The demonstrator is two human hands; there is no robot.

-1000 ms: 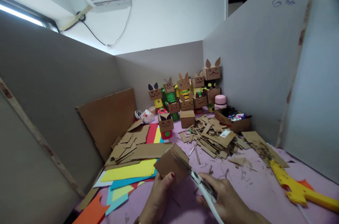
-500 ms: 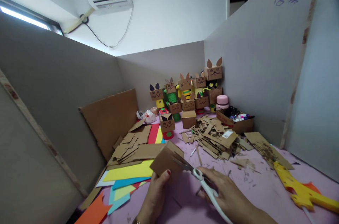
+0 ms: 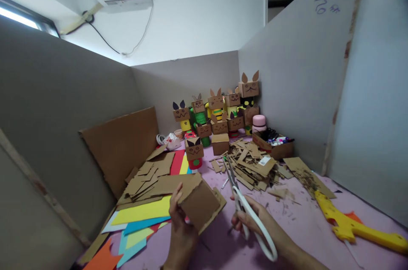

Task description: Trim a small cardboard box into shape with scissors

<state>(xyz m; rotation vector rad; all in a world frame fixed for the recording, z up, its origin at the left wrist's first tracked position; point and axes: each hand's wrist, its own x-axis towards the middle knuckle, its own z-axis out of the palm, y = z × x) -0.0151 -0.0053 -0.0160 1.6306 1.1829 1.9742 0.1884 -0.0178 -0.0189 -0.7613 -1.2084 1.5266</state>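
Left-hand grip (image 3: pixel 183 231) holds a brown cardboard box (image 3: pixel 200 203) above the near edge of the pink surface (image 3: pixel 296 223); right-hand grip (image 3: pixel 265 216) holds white-handled metal scissors (image 3: pixel 236 193). Purple handwriting (image 3: pixel 320 1) on the grey panel (image 3: pixel 287 70) and a white rectangular label (image 3: pixel 264 160) are illegible.

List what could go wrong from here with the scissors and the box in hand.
- The scissors in the right hand have slightly parted blades, which might nick the left hand if they swing over.
- Only the left hand steadies the cardboard box, so it could twist or slip under pressure.
- The yellow glue gun lies to the right; a careless elbow might knock it.
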